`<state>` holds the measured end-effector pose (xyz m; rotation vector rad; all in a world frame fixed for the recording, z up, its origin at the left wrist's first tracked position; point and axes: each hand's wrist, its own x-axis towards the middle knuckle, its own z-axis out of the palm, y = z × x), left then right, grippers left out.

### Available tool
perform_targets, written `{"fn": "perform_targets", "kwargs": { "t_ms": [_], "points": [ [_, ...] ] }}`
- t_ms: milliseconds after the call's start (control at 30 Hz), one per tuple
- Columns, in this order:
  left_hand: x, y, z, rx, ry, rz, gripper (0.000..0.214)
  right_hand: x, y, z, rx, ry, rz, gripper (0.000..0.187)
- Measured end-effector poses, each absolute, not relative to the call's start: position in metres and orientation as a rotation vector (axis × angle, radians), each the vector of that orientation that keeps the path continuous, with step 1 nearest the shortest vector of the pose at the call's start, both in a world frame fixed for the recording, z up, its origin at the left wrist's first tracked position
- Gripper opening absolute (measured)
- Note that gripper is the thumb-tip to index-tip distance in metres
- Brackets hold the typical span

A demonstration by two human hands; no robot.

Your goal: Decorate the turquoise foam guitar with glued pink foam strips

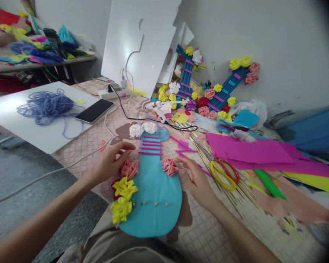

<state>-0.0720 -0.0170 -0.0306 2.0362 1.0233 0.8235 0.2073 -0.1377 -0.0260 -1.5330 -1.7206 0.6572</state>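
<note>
Evidently your left hand (112,164) and right hand (196,179) flank the guitar (153,193) to pin it flat: both open, gripping nothing, fingertips by the pink flowers (129,168) at its waist. It lies over your knee (98,237) and the floor (208,230), long axis running away from you, neck toward the wall (276,44).

A turquoise foam guitar (153,197) lies flat at the mat's (208,233) near edge, neck pointing away. Pink bars (150,145) cross the neck, white flowers (142,129) top it, and pink flowers (129,168) and yellow flowers (123,199) edge the body.
</note>
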Motion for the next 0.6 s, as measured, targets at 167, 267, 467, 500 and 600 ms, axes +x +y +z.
{"fn": "perform_targets", "kwargs": {
  "t_ms": [167, 267, 467, 500, 600],
  "points": [
    [-0.065, -0.016, -0.031, 2.223, 0.976, 0.829, 0.026, 0.199, -0.110, -0.014, -1.448, -2.086, 0.492, 0.049],
    [-0.065, -0.017, -0.030, 2.227, 0.971, 0.831, 0.026, 0.193, -0.100, -0.017, -1.441, -2.166, 0.473, 0.055],
    [-0.067, -0.016, -0.031, 2.228, 0.931, 0.815, 0.024, 0.189, -0.096, -0.026, -1.431, -2.188, 0.452, 0.056],
    [-0.067, -0.016, -0.032, 2.224, 0.928, 0.811, 0.024, 0.190, -0.097, -0.024, -1.419, -2.181, 0.458, 0.056],
    [-0.070, -0.016, -0.033, 2.180, 0.969, 0.813, 0.025, 0.198, -0.099, -0.014, -1.396, -2.093, 0.451, 0.053]
  ]
}}
